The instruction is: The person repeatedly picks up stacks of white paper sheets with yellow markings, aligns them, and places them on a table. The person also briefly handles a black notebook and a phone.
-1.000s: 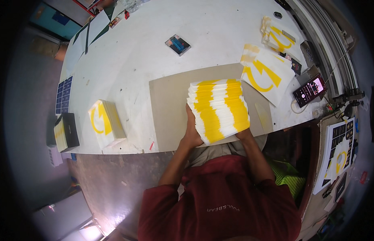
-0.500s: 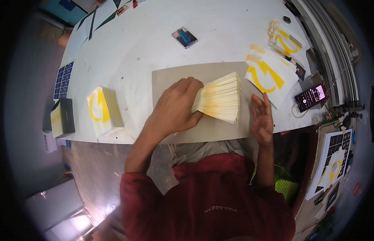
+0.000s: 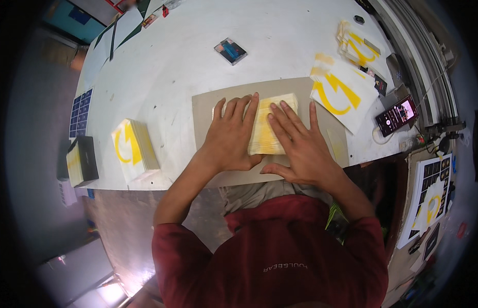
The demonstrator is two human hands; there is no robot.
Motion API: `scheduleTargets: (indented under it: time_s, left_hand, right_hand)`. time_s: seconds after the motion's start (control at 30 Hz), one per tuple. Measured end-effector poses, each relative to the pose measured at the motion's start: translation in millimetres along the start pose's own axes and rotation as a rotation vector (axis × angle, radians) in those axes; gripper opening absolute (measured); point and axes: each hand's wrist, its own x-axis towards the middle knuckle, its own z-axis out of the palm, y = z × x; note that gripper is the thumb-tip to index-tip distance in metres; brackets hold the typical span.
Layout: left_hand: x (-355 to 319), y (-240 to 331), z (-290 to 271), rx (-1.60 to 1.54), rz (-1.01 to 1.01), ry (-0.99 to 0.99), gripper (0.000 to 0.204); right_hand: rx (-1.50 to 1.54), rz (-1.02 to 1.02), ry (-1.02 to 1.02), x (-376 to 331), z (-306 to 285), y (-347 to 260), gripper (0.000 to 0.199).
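A thick stack of white paper sheets (image 3: 264, 134) with yellow-tinted edges lies on a beige board (image 3: 203, 105) in front of me. Across its left part spans my left hand (image 3: 231, 133), fingers over the far side and thumb at the near edge, gripping it. My right hand (image 3: 303, 146) rests on the stack's right part with fingers stretched and spread, its thumb pointing left along the near side. Both hands cover much of the stack.
A second stack with a yellow print (image 3: 128, 146) stands to the left, beside a dark box (image 3: 84, 161). Printed sheets (image 3: 341, 95) lie at the right near a lit phone (image 3: 398, 117). A small flat case (image 3: 230, 51) sits farther back. A metal rail (image 3: 418, 61) borders the right.
My right hand has moved left from beside the stack onto it. The fanned sheet edges at the right have come closer together. My left hand stays on the stack.
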Motion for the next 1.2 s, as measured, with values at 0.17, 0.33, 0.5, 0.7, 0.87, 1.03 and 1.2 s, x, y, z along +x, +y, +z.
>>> scheduleTargets:
  time_s: [0.17,0.33,0.5,0.7,0.87,1.03,1.2]
  left_hand:
    - [-1.2,-0.4,3.4,0.019,0.001,0.052,0.118]
    - [-6.3,-0.3,4.1,0.009,-0.005,-0.009,0.122]
    - [-4.9,1.0,-2.4,-0.04,-0.06,-0.072,0.109]
    - [1.7,1.0,-8.5,-0.174,-0.042,-0.02,0.067]
    - [6.4,-7.1,-4.9,-0.25,-0.029,0.015,0.05]
    - [-1.6,-11.9,-6.8,-0.738,-0.168,0.074,0.039]
    - [-16.4,14.6,21.0,-1.473,-0.299,0.21,0.033]
  right_hand:
    - [-0.017,0.016,0.012,1.6,14.3,12.2,0.106]
    - [0.23,0.019,0.185,1.3,-4.5,29.1,0.11]
    - [0.725,0.136,0.551,-39.8,24.5,52.4,0.09]
    - [0.914,0.468,0.696,-108.1,81.7,41.4,0.062]
    - [0.964,0.565,0.715,-129.3,94.0,26.4,0.06]
    - [1.223,0.561,0.764,-122.6,111.0,10.6,0.072]
    - [1.757,0.307,0.548,-62.3,73.5,-5.9,0.086]
